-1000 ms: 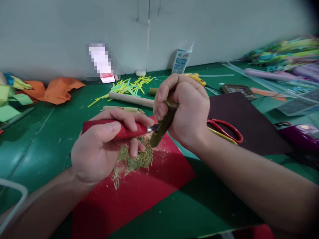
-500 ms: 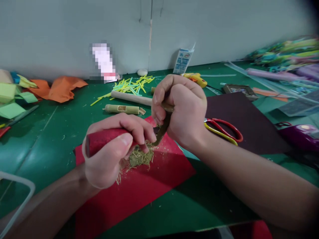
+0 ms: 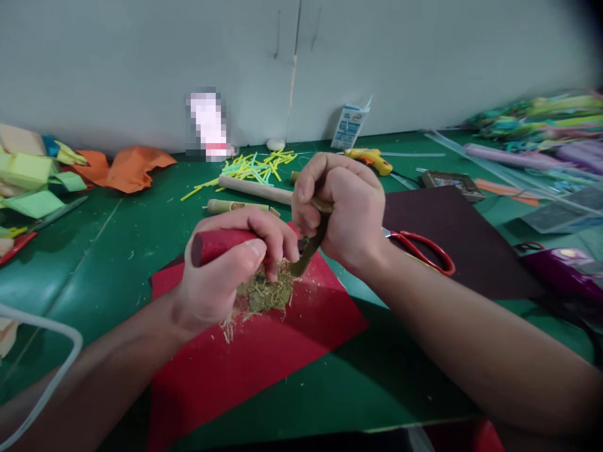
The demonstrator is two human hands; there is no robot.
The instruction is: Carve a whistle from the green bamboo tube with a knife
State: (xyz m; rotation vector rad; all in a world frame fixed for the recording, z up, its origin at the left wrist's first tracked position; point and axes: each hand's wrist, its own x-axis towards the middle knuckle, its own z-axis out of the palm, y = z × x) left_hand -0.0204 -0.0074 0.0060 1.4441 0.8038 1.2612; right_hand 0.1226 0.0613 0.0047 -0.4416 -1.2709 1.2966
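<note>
My left hand (image 3: 211,285) is wrapped round the red handle (image 3: 214,246) of a tool, its thumb lying along the side. The tool's working end is mostly hidden behind my fingers. In my right hand (image 3: 355,213), closed in a fist, is a brownish-green piece of bamboo (image 3: 311,248), its lower end slanting down beside my left fingertips. Below both hands, a heap of pale green shavings (image 3: 273,292) lies on a red sheet (image 3: 264,358). A bamboo tube (image 3: 223,206) with a cut-out lies just behind my left hand.
Red-handled scissors (image 3: 426,248) rest on a dark sheet (image 3: 452,251) at right. Behind are a pale rod (image 3: 254,188), yellow and turquoise strips (image 3: 264,164), a yellow glue gun (image 3: 374,160) and a drink carton (image 3: 349,125). Orange paper (image 3: 136,169) lies at left.
The view has shifted slightly, so the table things sit lower and farther right. My left hand has moved right, closer to my right hand. Both grips stay the same.
</note>
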